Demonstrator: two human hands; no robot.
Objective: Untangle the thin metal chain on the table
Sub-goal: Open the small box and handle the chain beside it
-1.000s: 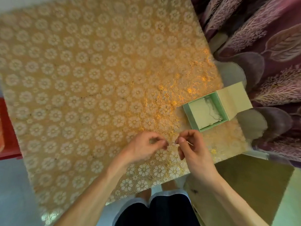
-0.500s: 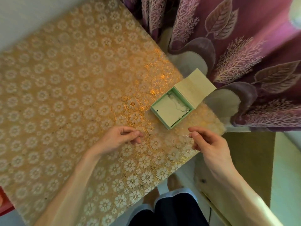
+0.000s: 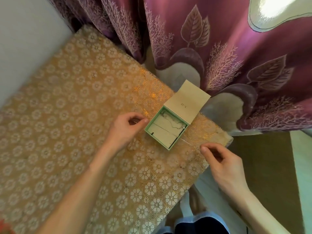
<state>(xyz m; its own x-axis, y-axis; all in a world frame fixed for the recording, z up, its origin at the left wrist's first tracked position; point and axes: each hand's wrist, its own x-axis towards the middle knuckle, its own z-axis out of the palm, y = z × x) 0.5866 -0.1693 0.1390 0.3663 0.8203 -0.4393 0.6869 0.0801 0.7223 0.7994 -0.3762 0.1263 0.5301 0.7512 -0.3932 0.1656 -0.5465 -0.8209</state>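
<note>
The step in hand looks like drawing the thin metal chain out to its length to see where it catches. It shows most plainly as a fine loose squiggle in the far part of the open green jewellery box, which sits on the gold flower-patterned worktop between the two hands. A faint bright strand runs from the box's near right side to the right hand's thumb tip; I judge it to be the same chain, though it is almost too thin to tell.

The right hand, near and right of the box, pinches thumb against forefinger on that strand. The left hand sits just beside the box's left wall, fingers curled with thumb and forefinger close; whether it grips an end I cannot tell.

The next move calls for light, even tension and a look for remaining knots, since a hard pull would likely tighten them.
</note>
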